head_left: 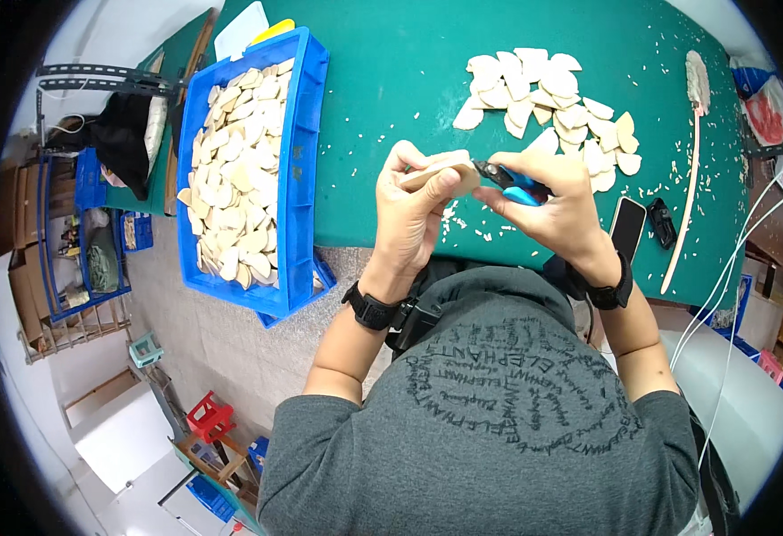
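Note:
Over the near part of the green table, my left hand (409, 210) grips a few flat cream pieces (456, 177) with rounded edges, stacked together between thumb and fingers. My right hand (548, 201) is closed round a pair of blue-and-black nippers (518, 185). The nippers' dark jaws meet the right edge of the held pieces; whether they bite into it is too small to tell. Beyond my right hand lies a loose pile of similar cream pieces (574, 114). To the left, a blue crate (300, 170) is filled with many more of them.
Small pale scraps are strewn over the green table (383, 80). Right of my hands lie a phone (627, 228), a small black object (661, 223) and a long-handled brush (696, 134). White cables (738, 241) hang at the right edge. A red stool (210, 416) stands on the floor at lower left.

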The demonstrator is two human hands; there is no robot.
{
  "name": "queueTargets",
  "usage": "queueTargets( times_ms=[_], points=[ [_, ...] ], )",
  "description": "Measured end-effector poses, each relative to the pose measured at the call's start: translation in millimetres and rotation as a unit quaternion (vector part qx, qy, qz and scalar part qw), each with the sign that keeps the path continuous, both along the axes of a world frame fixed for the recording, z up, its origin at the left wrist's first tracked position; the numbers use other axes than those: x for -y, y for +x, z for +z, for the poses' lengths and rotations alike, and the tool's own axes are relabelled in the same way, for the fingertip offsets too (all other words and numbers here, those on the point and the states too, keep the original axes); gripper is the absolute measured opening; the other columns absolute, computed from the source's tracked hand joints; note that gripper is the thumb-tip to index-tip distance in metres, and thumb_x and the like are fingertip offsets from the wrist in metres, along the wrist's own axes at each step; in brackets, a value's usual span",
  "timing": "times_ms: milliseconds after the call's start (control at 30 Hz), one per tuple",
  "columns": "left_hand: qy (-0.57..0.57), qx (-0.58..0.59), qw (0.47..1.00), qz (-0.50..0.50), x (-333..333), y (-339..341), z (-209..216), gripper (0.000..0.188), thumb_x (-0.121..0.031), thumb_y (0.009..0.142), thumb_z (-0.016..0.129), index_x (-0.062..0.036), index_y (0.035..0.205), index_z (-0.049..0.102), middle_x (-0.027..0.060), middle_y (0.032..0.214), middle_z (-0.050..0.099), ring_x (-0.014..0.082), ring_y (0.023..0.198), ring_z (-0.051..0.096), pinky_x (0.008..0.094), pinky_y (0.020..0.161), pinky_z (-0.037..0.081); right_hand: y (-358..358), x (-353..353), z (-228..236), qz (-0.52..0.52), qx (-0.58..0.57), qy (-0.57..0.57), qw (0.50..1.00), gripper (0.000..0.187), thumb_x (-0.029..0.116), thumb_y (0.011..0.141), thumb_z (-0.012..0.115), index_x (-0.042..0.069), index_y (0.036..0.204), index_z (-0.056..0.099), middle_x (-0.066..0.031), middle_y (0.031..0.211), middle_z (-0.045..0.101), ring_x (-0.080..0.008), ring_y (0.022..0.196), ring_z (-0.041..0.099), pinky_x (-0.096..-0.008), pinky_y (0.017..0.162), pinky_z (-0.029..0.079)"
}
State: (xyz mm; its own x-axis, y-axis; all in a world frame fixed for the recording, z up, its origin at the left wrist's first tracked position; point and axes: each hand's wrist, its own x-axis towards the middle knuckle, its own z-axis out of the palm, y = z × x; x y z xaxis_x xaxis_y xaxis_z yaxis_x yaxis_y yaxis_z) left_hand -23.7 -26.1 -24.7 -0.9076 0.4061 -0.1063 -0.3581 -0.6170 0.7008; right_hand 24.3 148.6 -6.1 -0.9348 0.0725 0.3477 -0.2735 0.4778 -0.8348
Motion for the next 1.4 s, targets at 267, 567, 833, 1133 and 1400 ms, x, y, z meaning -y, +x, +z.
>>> queueTargets(
  times_ms=[267, 567, 833, 1133, 1400],
  points=[
    [0.035, 0.141, 0.989, -0.028, -1.8, 6.6, -12.2, 0.046, -0.017, 0.088, 0.066, -0.0096, 0.128, 0.044, 0.0067, 0.106, 0.060, 0.0172, 0.091, 0.065, 0.0262, 0.072, 0.060, 0.1, -19.0, -9.9, 0.001, 0.130, -0.240, 0.962, 0.023, 0.018, 0.079, 0.077, 0.003, 0.091, 0.063, 0.0040, 0.074, 0.056, -0.0030, 0.066, 0.049, -0.0185, 0.058, 0.039],
    [-0.186, 0.106, 0.974, 0.080, 61.6, -29.6, -42.6, 0.020, -0.016, 0.089, 0.064, -0.0090, 0.105, 0.054, 0.0034, 0.092, 0.060, 0.0121, 0.078, 0.061, 0.0233, 0.063, 0.056, 6.4, -5.8, -37.1, -0.019, 0.186, -0.240, 0.953, 0.021, 0.012, 0.080, 0.074, 0.003, 0.094, 0.062, 0.0031, 0.076, 0.055, -0.0040, 0.070, 0.050, -0.0187, 0.062, 0.040],
    [-0.351, -0.079, 0.844, 0.397, 166.7, -247.0, -66.8, 0.047, -0.027, 0.086, 0.067, -0.0033, 0.122, 0.048, 0.0113, 0.111, 0.057, 0.0237, 0.091, 0.059, 0.0348, 0.081, 0.049, 17.1, 18.3, -49.0, -0.082, 0.208, -0.242, 0.944, 0.024, 0.018, 0.080, 0.075, 0.003, 0.094, 0.064, 0.0025, 0.074, 0.055, -0.0048, 0.067, 0.049, -0.0204, 0.060, 0.041],
    [-0.627, -0.278, 0.723, -0.080, -104.2, -220.8, -186.6, 0.071, -0.047, 0.079, 0.066, -0.0015, 0.131, 0.050, 0.0225, 0.134, 0.045, 0.0376, 0.123, 0.042, 0.0443, 0.103, 0.035, 56.9, 18.9, -52.3, -0.244, 0.223, -0.192, 0.924, 0.027, 0.017, 0.077, 0.077, 0.000, 0.096, 0.065, -0.0018, 0.081, 0.060, -0.0087, 0.073, 0.052, -0.0242, 0.068, 0.045],
    [-0.629, -0.397, 0.653, -0.146, -127.9, -219.5, -177.8, 0.047, -0.027, 0.068, 0.082, -0.0098, 0.104, 0.058, 0.0195, 0.111, 0.055, 0.0347, 0.100, 0.057, 0.0417, 0.086, 0.048, 70.7, 10.9, -52.6, -0.314, 0.249, -0.221, 0.889, 0.030, 0.017, 0.078, 0.076, -0.001, 0.099, 0.064, -0.0037, 0.088, 0.065, -0.0084, 0.075, 0.054, -0.0243, 0.069, 0.047]
  ],
)
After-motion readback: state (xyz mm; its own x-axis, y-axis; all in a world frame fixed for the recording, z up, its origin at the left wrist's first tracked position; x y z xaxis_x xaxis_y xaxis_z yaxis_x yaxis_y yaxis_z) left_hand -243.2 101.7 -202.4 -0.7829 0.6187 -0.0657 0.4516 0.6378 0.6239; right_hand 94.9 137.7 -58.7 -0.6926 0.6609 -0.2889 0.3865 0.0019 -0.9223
